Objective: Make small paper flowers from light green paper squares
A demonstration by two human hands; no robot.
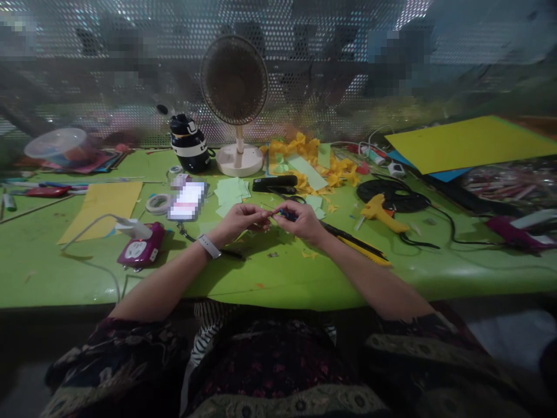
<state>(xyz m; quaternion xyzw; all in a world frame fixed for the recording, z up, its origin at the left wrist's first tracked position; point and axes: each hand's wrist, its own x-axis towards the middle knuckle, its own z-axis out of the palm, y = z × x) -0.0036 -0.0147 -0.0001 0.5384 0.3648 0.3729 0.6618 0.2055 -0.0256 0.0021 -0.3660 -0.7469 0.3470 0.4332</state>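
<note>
Green table (278, 290); forearms (167, 273) converging, left hand (243, 219) pinched together, right hand (303, 222) clamped on small blue item (285, 214).

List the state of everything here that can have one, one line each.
Left hand: fingertips pinched together.
Right hand: closed on a blue item.
Phone: face up, screen lit.
Purple power strip: charger plugged in.
Fan: upright; spinning or not, cannot tell.
Black bottle: upright.
Glue gun: lying on its side.
Yellow cutter: lying down; blade unclear.
Tape roll: lying flat.
</note>
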